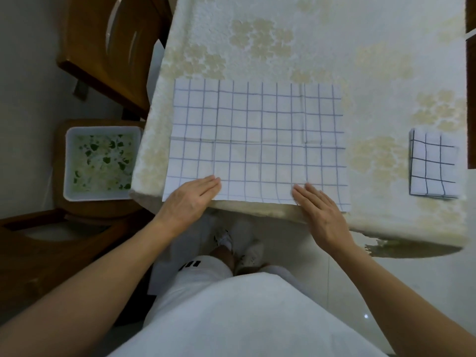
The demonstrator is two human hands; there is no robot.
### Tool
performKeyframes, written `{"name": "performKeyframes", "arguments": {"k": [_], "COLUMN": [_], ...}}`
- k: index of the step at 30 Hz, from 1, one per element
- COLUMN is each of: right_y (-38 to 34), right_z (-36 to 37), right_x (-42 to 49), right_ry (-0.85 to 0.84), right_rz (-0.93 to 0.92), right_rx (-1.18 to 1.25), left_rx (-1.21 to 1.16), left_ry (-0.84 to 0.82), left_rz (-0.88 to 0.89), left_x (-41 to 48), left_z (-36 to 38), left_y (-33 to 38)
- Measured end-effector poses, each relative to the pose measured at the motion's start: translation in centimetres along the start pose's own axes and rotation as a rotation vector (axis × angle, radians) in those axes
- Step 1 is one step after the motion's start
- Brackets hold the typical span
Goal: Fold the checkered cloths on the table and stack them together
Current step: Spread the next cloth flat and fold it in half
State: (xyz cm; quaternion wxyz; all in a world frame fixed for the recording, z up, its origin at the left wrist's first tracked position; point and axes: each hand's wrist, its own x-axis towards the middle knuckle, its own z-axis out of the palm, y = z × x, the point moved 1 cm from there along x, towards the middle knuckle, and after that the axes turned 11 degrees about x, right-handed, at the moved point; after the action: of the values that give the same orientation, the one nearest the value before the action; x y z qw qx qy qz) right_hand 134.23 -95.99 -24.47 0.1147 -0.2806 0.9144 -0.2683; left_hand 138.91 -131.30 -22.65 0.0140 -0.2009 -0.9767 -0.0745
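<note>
Head view: both hands, left [192, 197] and right [318, 210], lie flat with straight fingers on the open cloth's [257, 140] near edge; a folded cloth [434, 164] sits well right on the desk [309, 47].

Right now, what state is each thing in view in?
large checkered cloth, spread flat, unfolded, creased.
small checkered cloth, folded, lying apart, right side of table.
left hand, open, flat on the large cloth's near left corner.
right hand, open, flat on its near edge.
white tub, uncovered, left of the table.
</note>
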Motion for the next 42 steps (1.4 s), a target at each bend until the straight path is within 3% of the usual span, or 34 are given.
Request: {"name": "performKeyframes", "arguments": {"k": [18, 26, 42], "right_y": [-0.4, -0.4, 4.3], "right_z": [-2.1, -7.6, -9.8], "right_x": [-3.6, 5.8, 23.2], "right_ry": [0.072, 0.164, -0.087], "right_rz": [-0.098, -0.114, 0.07], "right_rx": [-0.077, -0.209, -0.247], "left_rx": [0.043, 0.202, 0.211], "left_ry": [0.047, 0.112, -0.077], "left_rz": [-0.122, -0.127, -0.183], "left_x": [-2.8, 4.6, 17.4], "left_z": [-2.3, -4.3, -2.0], "left_y": [5.4, 0.7, -11.7]}}
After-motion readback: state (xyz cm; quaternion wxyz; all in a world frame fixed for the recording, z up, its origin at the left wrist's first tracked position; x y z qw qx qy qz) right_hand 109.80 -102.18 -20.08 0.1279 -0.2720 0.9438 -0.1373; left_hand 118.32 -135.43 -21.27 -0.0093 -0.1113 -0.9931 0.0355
